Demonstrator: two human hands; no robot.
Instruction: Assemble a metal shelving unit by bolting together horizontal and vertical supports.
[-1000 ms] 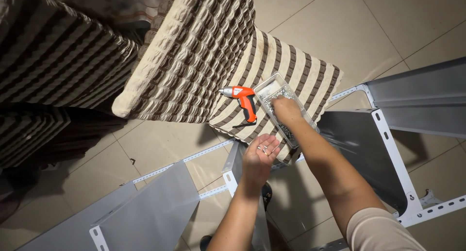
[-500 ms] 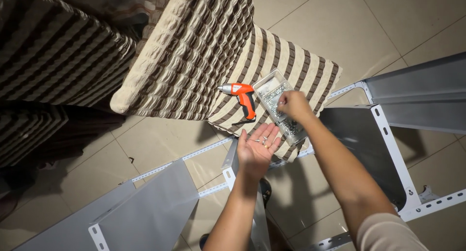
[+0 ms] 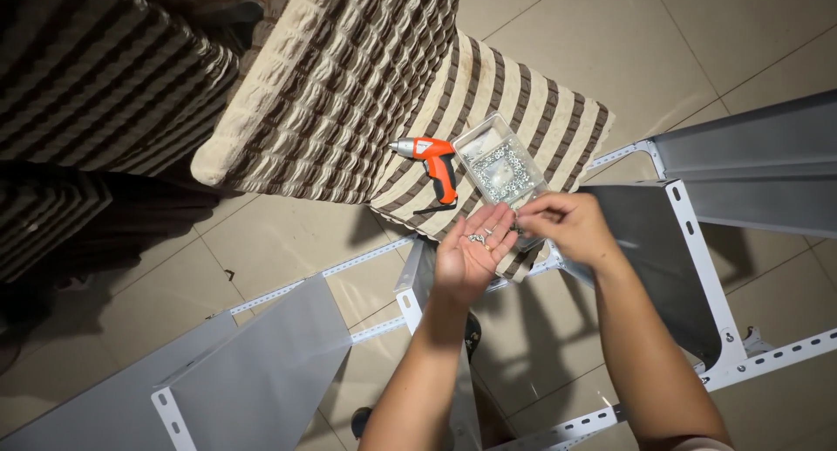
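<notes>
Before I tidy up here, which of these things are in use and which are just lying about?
In use:
left hand, cupped, palm up
small screws lying in that palm
right hand, fingers pinched beside the palm
clear box of screws
grey metal panels with perforated rails

Lying about:
orange electric screwdriver
striped cushion
striped sofa

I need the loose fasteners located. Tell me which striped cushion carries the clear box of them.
It is the flat cushion with broad brown-and-cream stripes, lying by the grey shelf panel. It carries the clear box and orange screwdriver; the other striped cushions carry no tools.
</notes>
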